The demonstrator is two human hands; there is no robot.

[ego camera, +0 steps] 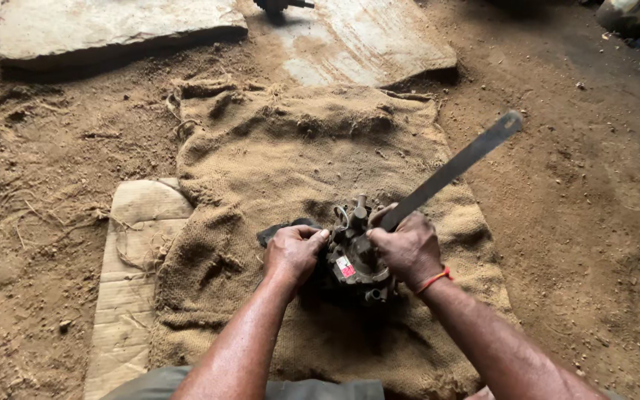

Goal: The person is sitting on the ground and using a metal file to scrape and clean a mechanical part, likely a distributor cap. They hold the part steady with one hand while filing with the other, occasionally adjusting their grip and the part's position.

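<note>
Brown, worn cardboard sheet [131,281] lies at 9 o'clock, half under a coarse tan burlap sack [275,155] spread over the sandy dirt floor [38,170]; two flat grey stone slabs [105,30] sit at 11–12 o'clock. Dark rag [279,228] pokes out just past the knuckles of the left hand [292,254], approx 10 o'clock from the part. Left hand w/ fingers curled shut, clamped on the left side of the grimy dark metal engine part [353,255], which rests mid-sack, dead centre of view, red-and-white sticker on its near face. Right hand [407,248], orange thread band on wrist, is fisted round the low end of a long flat dark metal bar [450,170] that runs up toward 2 o'clock, tip in the air.

Judgement: to do this well, keep the left grip pressing the part down into the sack so it can't twist, seat the bar's end fully before loading, lever smoothly not jerkily, fingers out of the slip path
</note>
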